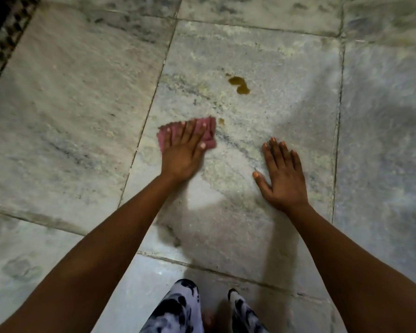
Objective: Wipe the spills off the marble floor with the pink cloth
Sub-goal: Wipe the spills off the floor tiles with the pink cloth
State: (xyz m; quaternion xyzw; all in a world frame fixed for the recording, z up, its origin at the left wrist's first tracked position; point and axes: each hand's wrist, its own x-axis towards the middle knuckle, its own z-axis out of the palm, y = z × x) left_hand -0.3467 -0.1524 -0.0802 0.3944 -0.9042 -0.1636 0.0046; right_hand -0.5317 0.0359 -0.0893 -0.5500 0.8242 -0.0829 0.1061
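Observation:
My left hand (183, 152) presses flat on the folded pink cloth (209, 132), fingers spread over it, on the marble floor (262, 140). Only the cloth's edges show around my fingers. A small brown drop (221, 121) lies just right of the cloth's far corner. A larger brown spill (239, 84) sits farther away on the same tile, with a tiny speck (227, 74) beside it. My right hand (282, 175) rests palm down on the floor to the right of the cloth, fingers apart, holding nothing.
Grey-white marble tiles with dark joints spread all round. A patterned dark border strip (7, 42) runs along the far left corner. My knees in black-and-white patterned trousers (178, 308) are at the bottom of the view.

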